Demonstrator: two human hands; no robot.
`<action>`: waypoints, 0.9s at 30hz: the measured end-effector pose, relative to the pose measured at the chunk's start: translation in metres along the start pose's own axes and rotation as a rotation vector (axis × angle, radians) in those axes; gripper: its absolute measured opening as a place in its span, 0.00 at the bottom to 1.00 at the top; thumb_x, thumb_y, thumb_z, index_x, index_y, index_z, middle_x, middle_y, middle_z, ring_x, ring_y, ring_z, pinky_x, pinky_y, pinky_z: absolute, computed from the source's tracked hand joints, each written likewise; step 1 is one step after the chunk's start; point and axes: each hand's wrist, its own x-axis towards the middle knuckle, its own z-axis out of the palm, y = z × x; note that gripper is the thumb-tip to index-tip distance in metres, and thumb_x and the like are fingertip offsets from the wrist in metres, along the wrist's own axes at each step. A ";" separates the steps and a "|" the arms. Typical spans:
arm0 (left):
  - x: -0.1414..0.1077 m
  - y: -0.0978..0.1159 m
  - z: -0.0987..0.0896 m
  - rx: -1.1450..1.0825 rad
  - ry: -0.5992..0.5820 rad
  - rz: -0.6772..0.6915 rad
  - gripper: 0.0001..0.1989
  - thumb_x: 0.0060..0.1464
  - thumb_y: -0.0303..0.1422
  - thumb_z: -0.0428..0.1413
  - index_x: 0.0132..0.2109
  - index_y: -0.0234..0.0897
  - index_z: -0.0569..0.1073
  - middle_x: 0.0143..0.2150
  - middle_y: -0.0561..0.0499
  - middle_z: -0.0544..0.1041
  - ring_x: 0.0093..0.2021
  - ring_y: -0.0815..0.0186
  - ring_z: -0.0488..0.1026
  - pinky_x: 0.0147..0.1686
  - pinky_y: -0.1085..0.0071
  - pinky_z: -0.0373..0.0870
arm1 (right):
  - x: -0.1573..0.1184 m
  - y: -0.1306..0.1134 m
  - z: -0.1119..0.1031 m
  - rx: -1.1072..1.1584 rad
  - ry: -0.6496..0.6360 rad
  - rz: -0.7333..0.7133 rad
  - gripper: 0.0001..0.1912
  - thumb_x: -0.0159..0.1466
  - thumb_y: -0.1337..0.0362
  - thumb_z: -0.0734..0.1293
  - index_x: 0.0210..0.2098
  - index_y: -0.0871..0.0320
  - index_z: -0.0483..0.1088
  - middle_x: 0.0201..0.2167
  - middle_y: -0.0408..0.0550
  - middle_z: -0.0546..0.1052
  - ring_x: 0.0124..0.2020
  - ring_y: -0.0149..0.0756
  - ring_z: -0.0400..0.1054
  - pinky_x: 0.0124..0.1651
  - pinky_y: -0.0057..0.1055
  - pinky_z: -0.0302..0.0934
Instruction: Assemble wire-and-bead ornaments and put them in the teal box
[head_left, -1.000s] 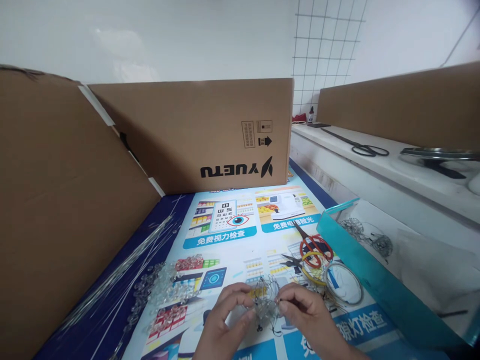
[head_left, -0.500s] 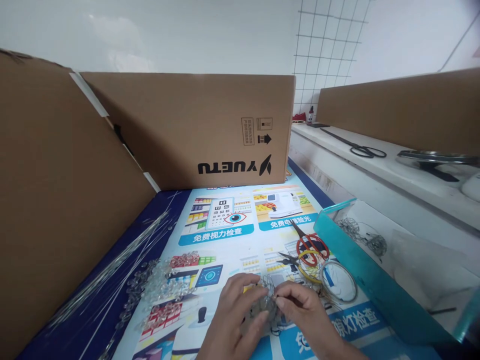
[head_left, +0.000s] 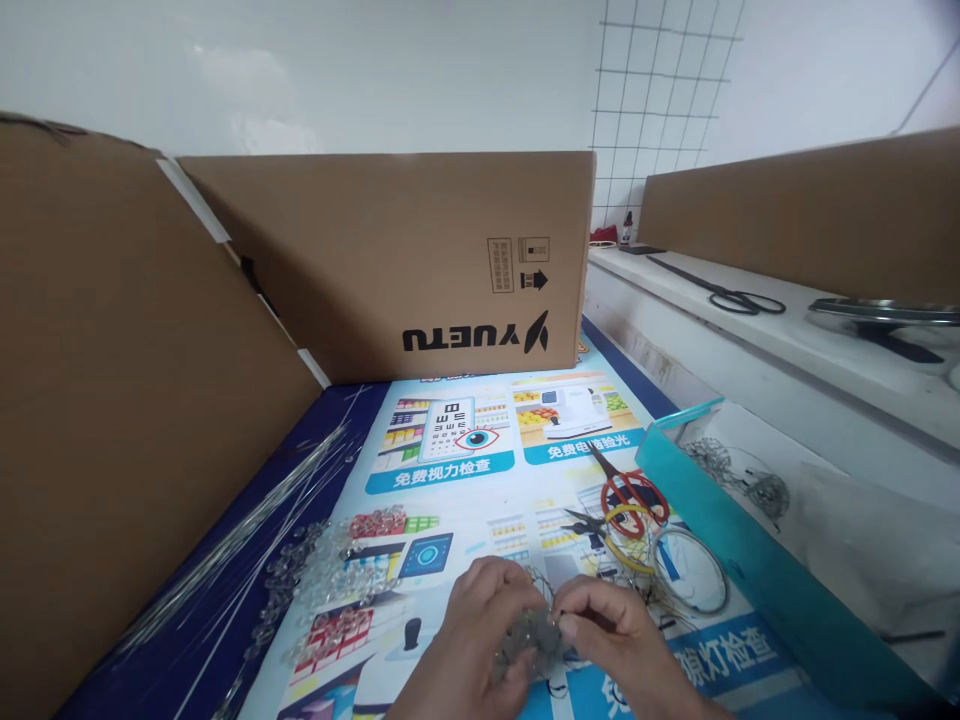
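Note:
At the bottom middle, my left hand (head_left: 472,635) is curled round a greyish, see-through wire-and-bead piece (head_left: 538,638), its fingers partly hiding it. Close on the right, my right hand (head_left: 622,635) pinches at the edge of this piece, thumb and forefinger together; what lies between the tips looks like thin wire, too small to make out well. Red-handled scissors (head_left: 634,503) and yellow-handled cutters (head_left: 622,548) lie just beyond my right hand, beside a coil of silvery wire (head_left: 726,580). Clear beads (head_left: 345,575) are spread to the left of my hands.
Long straight wires (head_left: 247,525) lie along the blue left edge. A teal box (head_left: 757,560) at the right holds wire bundles (head_left: 765,490) and a plastic bag. Cardboard (head_left: 420,250) walls off the back and left. On the white ledge lie black scissors (head_left: 739,300).
My left fingers have curled in closer round the wire-and-bead piece. My right hand keeps its pinch, shifted slightly. The whole view has moved a little.

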 end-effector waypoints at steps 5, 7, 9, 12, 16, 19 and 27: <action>0.001 0.006 -0.004 0.119 -0.067 0.003 0.21 0.36 0.21 0.51 0.41 0.41 0.70 0.41 0.47 0.68 0.43 0.56 0.64 0.42 0.59 0.65 | 0.000 0.000 0.001 0.019 -0.019 -0.004 0.12 0.60 0.56 0.65 0.28 0.58 0.69 0.25 0.42 0.66 0.28 0.31 0.58 0.31 0.26 0.54; 0.001 0.009 -0.005 0.155 -0.071 0.004 0.18 0.38 0.23 0.52 0.40 0.39 0.70 0.40 0.46 0.68 0.43 0.55 0.63 0.43 0.57 0.64 | 0.000 0.000 0.002 0.028 -0.021 -0.008 0.11 0.60 0.57 0.65 0.28 0.58 0.69 0.26 0.42 0.66 0.28 0.31 0.58 0.31 0.26 0.54; 0.001 0.011 -0.006 0.186 -0.066 0.012 0.14 0.41 0.25 0.54 0.39 0.38 0.70 0.40 0.45 0.68 0.43 0.54 0.64 0.43 0.56 0.63 | 0.000 -0.001 0.002 0.033 -0.029 -0.019 0.10 0.60 0.58 0.66 0.28 0.59 0.69 0.27 0.43 0.67 0.28 0.31 0.58 0.31 0.26 0.54; 0.000 0.011 -0.007 0.222 -0.052 -0.005 0.10 0.43 0.26 0.54 0.37 0.37 0.70 0.40 0.44 0.68 0.43 0.54 0.64 0.43 0.55 0.63 | 0.000 -0.003 0.002 0.028 -0.035 -0.037 0.09 0.60 0.59 0.66 0.28 0.59 0.69 0.26 0.43 0.67 0.29 0.31 0.59 0.32 0.27 0.54; -0.002 0.007 -0.007 0.180 -0.097 -0.023 0.12 0.42 0.23 0.53 0.38 0.38 0.69 0.41 0.45 0.68 0.44 0.55 0.65 0.42 0.57 0.65 | 0.000 -0.004 0.002 0.015 -0.038 -0.059 0.09 0.60 0.60 0.66 0.28 0.59 0.69 0.26 0.43 0.67 0.29 0.32 0.60 0.33 0.28 0.54; -0.005 0.002 -0.008 0.115 -0.120 -0.032 0.18 0.38 0.20 0.51 0.39 0.39 0.68 0.43 0.46 0.67 0.45 0.56 0.65 0.43 0.59 0.65 | 0.000 -0.002 0.002 0.002 -0.045 -0.086 0.08 0.60 0.61 0.65 0.28 0.59 0.70 0.26 0.43 0.68 0.30 0.32 0.61 0.34 0.28 0.55; -0.011 -0.005 -0.007 -0.048 -0.180 -0.082 0.23 0.33 0.16 0.48 0.39 0.42 0.66 0.48 0.49 0.65 0.51 0.59 0.63 0.50 0.63 0.62 | -0.002 0.002 0.002 -0.007 -0.057 -0.112 0.07 0.61 0.62 0.65 0.29 0.59 0.71 0.28 0.45 0.70 0.31 0.34 0.64 0.35 0.29 0.57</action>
